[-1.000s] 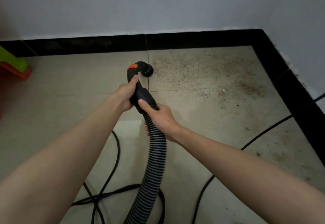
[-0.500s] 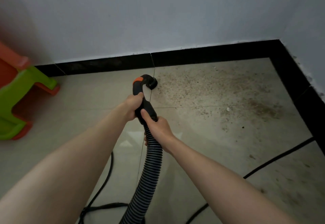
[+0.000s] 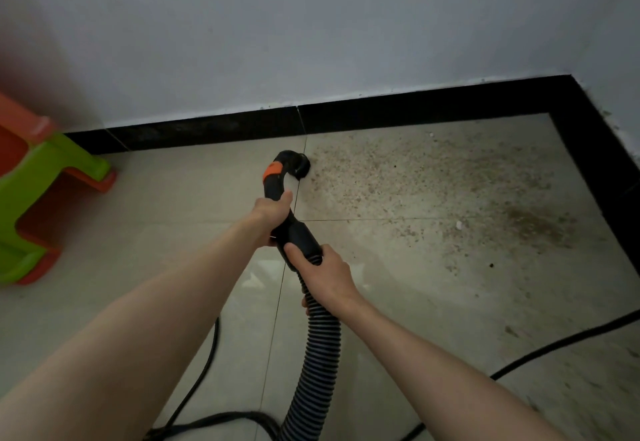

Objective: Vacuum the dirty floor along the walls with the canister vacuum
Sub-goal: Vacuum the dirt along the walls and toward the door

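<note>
Black vacuum handle (image 3: 282, 198) with orange button (image 3: 272, 170), gripped by both hands. Left hand (image 3: 272, 217) wrapped around the curved upper part of the handle, fingers curled tight round it, thumb lying along the top. Right hand (image 3: 327, 276) lower down, fingers closed round the joint where the handle meets the ribbed hose (image 3: 317, 364), thumb pressed onto the black collar. Hose running down from that hand and out of the bottom edge of the view. Round black nozzle (image 3: 300, 165) at the far end of the handle, down at the tiled floor (image 3: 180, 205), near the black skirting (image 3: 381, 111) under the white wall (image 3: 311, 24), right at the left edge of the dirt patch (image 3: 433, 184). Brown crumbs and grit spread across the tiles from the nozzle towards the corner on the right, with a darker smear (image 3: 530, 222) and a small white speck (image 3: 459, 224) further out. Tiles left of the nozzle free of visible grit. Black cable (image 3: 540, 350) trailing over the floor at lower right, another cable (image 3: 207, 357) looping at lower left beneath the left forearm. Green and orange plastic stool (image 3: 38, 198) at the left edge, close to the skirting.
</note>
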Action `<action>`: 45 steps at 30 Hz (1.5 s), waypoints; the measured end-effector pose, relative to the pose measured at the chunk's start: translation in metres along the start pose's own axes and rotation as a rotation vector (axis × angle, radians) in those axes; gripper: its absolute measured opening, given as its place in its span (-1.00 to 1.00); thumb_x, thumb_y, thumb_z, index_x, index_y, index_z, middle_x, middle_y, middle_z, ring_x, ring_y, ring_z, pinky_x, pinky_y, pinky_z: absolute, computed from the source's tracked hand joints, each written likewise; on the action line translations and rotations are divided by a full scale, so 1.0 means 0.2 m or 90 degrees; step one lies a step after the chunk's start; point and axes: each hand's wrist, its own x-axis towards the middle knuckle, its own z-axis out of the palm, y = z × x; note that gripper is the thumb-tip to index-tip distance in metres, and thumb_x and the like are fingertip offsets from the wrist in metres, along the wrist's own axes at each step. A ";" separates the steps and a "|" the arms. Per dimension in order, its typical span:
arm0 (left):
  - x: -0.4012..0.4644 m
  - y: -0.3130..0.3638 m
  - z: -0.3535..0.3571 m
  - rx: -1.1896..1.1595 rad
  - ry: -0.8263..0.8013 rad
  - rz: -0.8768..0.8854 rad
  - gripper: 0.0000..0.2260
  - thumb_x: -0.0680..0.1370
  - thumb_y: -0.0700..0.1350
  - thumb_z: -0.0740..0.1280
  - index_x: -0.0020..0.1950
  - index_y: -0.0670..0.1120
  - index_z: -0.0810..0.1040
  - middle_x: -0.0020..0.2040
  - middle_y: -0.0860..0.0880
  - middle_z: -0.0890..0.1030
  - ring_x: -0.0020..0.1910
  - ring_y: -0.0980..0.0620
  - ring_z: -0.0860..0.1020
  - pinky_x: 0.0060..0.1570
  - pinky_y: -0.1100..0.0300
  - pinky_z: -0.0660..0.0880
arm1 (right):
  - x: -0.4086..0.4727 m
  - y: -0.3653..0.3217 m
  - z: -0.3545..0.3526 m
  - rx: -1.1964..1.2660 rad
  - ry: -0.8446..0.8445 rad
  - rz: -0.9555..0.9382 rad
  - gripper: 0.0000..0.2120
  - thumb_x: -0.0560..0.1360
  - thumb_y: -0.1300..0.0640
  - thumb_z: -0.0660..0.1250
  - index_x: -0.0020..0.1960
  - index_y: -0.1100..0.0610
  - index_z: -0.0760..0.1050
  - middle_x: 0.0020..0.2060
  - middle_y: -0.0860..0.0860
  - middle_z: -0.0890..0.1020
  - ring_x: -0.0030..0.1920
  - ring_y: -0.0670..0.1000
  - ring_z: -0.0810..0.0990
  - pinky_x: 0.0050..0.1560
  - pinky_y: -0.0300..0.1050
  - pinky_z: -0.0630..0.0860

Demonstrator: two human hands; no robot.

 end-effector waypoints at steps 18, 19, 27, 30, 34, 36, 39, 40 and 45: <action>0.51 0.00 0.06 -0.104 -0.006 0.139 -0.56 0.62 0.06 0.15 0.32 -0.27 0.30 0.01 -0.18 0.50 -0.17 -0.02 0.50 -0.32 0.18 0.42 | 0.38 0.00 0.05 -0.037 0.056 -0.014 -0.62 0.52 -0.21 0.30 0.06 0.10 0.43 -0.19 0.08 0.57 -0.44 -0.01 0.55 -0.51 -0.22 0.47; 0.51 -0.01 0.07 -0.106 -0.002 0.147 -0.56 0.62 0.06 0.15 0.32 -0.27 0.30 -0.01 -0.17 0.50 -0.21 0.02 0.48 -0.35 0.20 0.40 | 0.39 0.00 0.05 -0.033 0.056 -0.013 -0.64 0.52 -0.20 0.30 0.05 0.10 0.43 -0.20 0.08 0.57 -0.43 -0.01 0.55 -0.51 -0.22 0.47; 0.47 -0.03 0.14 -0.132 0.045 0.170 -0.62 0.63 0.04 0.15 0.26 -0.24 0.31 -0.19 -0.01 0.43 -0.26 0.09 0.45 -0.38 0.23 0.36 | 0.42 0.07 0.03 -0.056 0.081 -0.039 -0.70 0.51 -0.19 0.32 -0.05 0.05 0.43 -0.26 0.05 0.58 -0.46 -0.01 0.54 -0.48 -0.18 0.48; 0.45 -0.04 0.15 -0.133 0.058 0.174 -0.63 0.63 0.05 0.15 0.24 -0.23 0.31 -0.19 -0.01 0.43 -0.26 0.09 0.44 -0.37 0.22 0.38 | 0.41 0.10 0.02 -0.061 0.082 -0.055 -0.73 0.51 -0.19 0.33 -0.08 0.01 0.43 -0.28 0.03 0.58 -0.44 -0.01 0.54 -0.42 -0.14 0.52; 0.44 -0.03 0.17 -0.117 0.059 0.180 -0.63 0.63 0.05 0.15 0.25 -0.23 0.30 -0.19 0.00 0.43 -0.25 0.09 0.44 -0.33 0.21 0.40 | 0.41 0.10 -0.01 -0.044 0.077 -0.055 -0.74 0.52 -0.16 0.33 -0.06 0.03 0.44 -0.29 0.04 0.57 -0.47 -0.04 0.53 -0.46 -0.16 0.51; 0.44 0.00 0.17 -0.110 0.061 0.178 -0.62 0.63 0.04 0.15 0.26 -0.23 0.29 -0.16 -0.01 0.44 -0.24 0.07 0.45 -0.31 0.18 0.40 | 0.42 0.09 -0.02 -0.047 0.082 -0.053 -0.70 0.51 -0.19 0.33 -0.04 0.05 0.45 -0.28 0.04 0.58 -0.47 -0.03 0.54 -0.46 -0.16 0.51; 0.42 0.01 0.18 -0.086 0.063 0.181 -0.60 0.63 0.05 0.14 0.29 -0.24 0.28 -0.04 -0.09 0.46 -0.13 -0.02 0.47 -0.15 0.14 0.41 | 0.41 0.08 -0.03 -0.038 0.080 -0.053 -0.71 0.51 -0.18 0.32 -0.05 0.04 0.44 -0.33 0.02 0.56 -0.52 -0.07 0.52 -0.49 -0.18 0.48; 0.42 0.02 0.18 -0.082 0.060 0.182 -0.59 0.63 0.06 0.14 0.29 -0.24 0.28 -0.02 -0.10 0.46 -0.11 -0.04 0.47 -0.13 0.13 0.41 | 0.40 0.08 -0.04 -0.031 0.079 -0.055 -0.72 0.52 -0.17 0.32 -0.05 0.03 0.43 -0.34 0.02 0.56 -0.54 -0.08 0.51 -0.50 -0.19 0.47; 0.36 0.05 0.27 -0.074 0.045 0.185 -0.60 0.63 0.07 0.13 0.27 -0.22 0.28 -0.03 -0.09 0.46 -0.11 -0.05 0.48 -0.12 0.10 0.46 | 0.36 0.09 -0.11 -0.004 0.091 -0.052 -0.74 0.52 -0.14 0.32 -0.05 0.05 0.44 -0.30 0.06 0.57 -0.54 -0.06 0.51 -0.53 -0.22 0.44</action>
